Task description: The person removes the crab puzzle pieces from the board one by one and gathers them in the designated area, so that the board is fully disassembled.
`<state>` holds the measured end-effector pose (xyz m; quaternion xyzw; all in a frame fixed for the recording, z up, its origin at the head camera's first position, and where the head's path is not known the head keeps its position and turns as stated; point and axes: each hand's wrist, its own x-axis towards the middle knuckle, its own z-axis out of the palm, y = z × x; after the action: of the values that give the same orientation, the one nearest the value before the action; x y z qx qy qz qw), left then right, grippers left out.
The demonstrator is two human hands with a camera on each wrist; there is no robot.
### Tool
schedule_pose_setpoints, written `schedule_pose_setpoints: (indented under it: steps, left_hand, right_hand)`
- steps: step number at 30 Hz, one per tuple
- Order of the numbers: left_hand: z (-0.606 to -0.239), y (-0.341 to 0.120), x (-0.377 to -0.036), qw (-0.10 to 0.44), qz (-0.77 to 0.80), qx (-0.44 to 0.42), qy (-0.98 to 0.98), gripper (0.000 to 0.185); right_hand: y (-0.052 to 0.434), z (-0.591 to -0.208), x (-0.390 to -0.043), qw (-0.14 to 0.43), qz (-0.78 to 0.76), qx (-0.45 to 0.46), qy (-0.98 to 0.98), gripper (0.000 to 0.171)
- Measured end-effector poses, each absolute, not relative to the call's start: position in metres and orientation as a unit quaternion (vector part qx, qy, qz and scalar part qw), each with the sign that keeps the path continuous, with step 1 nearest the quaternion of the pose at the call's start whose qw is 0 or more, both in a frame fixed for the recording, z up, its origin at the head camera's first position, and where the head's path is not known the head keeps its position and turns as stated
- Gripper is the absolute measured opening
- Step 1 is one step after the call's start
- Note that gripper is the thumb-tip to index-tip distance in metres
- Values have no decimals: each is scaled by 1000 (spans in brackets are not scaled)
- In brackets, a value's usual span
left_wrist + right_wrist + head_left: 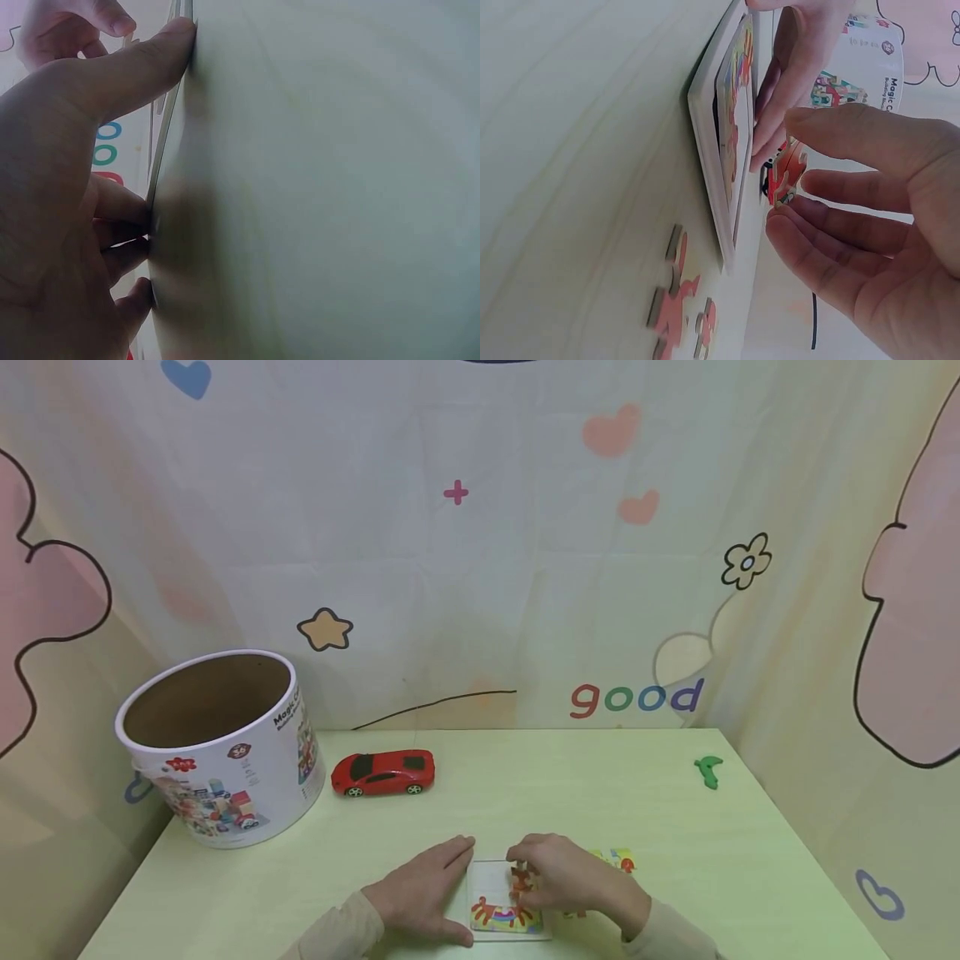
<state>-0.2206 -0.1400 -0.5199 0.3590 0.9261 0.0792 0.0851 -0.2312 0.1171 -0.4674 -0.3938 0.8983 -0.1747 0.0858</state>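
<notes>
the right hand [573,881] is pinching a puzzle piece [786,174] over the puzzle tray [491,881] at lower centre; the left hand [420,893], fingers flat, is bracing the tray, which could slide if that hand is easing off.

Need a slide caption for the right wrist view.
Right hand pinches an orange jigsaw piece beside the white-framed puzzle board on the pale green table.

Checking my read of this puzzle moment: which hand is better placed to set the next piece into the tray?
Right hand: it already pinches a puzzle piece just above the tray. The left hand presses the tray's edge, steadying it.
</notes>
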Motion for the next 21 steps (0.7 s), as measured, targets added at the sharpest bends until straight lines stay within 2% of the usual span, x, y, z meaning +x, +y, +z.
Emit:
schedule_pose_setpoints:
  steps: [7,21]
  left_hand:
    - [-518,-138,-219,94,82,354,927,114]
    - [-519,-139,-220,89,80,357,926,113]
  right_hand:
    - [126,-467,-230,69,-177,-405,894,26]
    - [147,-466,-230,89,-194,-373,903,24]
